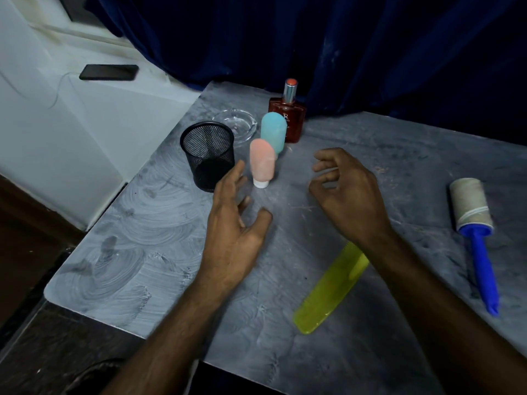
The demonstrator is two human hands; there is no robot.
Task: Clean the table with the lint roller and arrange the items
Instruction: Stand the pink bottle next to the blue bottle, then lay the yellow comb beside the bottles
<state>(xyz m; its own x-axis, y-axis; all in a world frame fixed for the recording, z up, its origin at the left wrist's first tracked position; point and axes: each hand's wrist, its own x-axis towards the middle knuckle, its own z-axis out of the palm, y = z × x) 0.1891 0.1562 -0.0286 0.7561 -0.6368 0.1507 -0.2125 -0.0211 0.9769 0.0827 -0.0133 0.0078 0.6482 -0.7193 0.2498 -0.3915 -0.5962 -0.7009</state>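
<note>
Hovering empty over the grey counter [370,352], the left hand [235,232] spreads its grip just beside the upright pink tube [262,163]; the right hand [346,195] curls loosely, holding nothing. Well right of it lies the lint roller [474,223], blue-handled, its paper drum dirty. A yellow comb [330,292] lies partly under the right forearm.

Beyond the work area on your left you see a black phone [109,72] lying flat on a white ledge [94,109], with a thin white cable [57,89] trailing beside it. Behind everything a dark blue curtain [313,38] hangs in folds. Low on your left lies a dark brown surface [20,252].
</note>
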